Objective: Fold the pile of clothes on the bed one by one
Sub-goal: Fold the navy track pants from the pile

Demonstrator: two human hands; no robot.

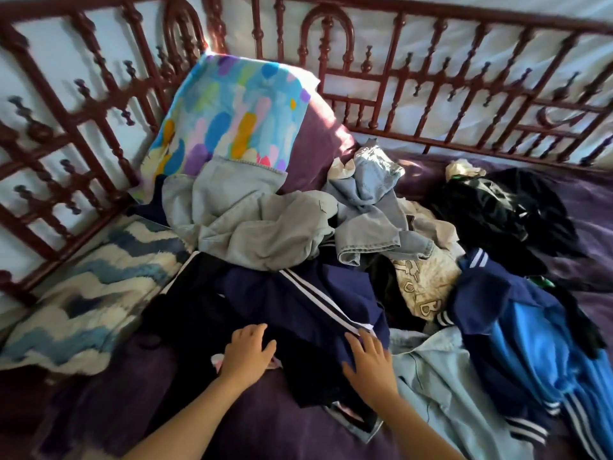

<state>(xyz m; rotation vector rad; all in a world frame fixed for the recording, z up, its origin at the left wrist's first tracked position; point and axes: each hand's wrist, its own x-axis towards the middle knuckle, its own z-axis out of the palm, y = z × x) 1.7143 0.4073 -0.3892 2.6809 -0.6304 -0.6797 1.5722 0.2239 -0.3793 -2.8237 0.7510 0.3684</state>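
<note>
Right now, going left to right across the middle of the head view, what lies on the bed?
Blue-and-white wavy blanket → grey garment → pale denim garment → cream lettered garment → black garment.

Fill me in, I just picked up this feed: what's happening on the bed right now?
A person has both hands on a navy striped garment at the near edge of the pile. The left hand rests on its dark part, and the right hand lies flat by the white stripe. Neither has lifted it yet. Behind it, the grey garment, denim piece and black garment lie crumpled. No folded piece is in view.
</note>
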